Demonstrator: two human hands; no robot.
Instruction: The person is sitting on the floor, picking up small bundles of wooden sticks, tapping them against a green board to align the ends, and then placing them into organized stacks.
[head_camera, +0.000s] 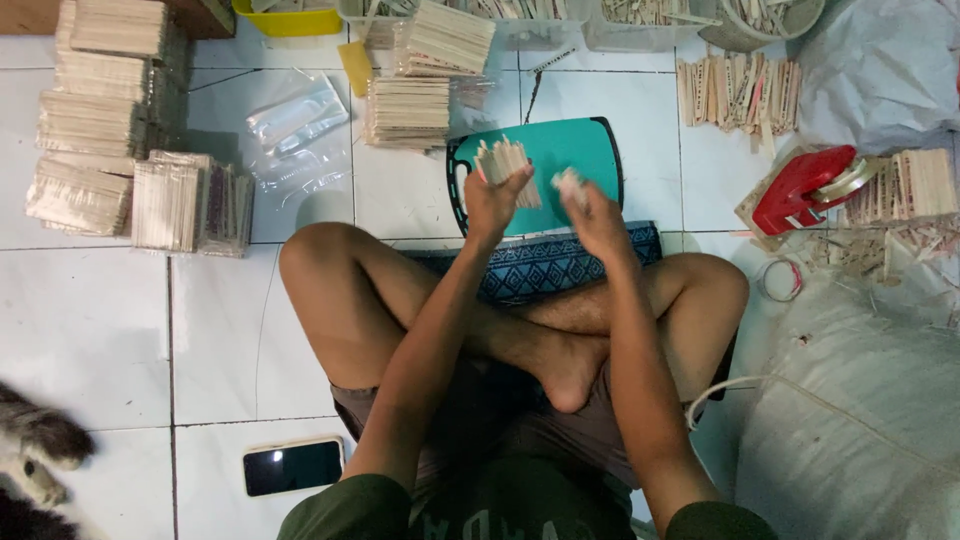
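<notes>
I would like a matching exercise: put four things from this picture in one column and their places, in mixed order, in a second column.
1. phone
2. teal cutting board
3. red tape dispenser
4. bundle of wooden sticks

a. in the left hand
b. floor tile beside the left elbow
c. beyond the crossed legs, under both hands
d. far right, near the white sack

Pairs: 1-b, 2-c, 3-d, 4-a

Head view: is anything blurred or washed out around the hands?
Head view: the right hand and the sticks in it are motion-blurred; the left hand and its stick bundle are sharper; the white sack at top right looks bright, the floor tiles evenly lit.
</notes>
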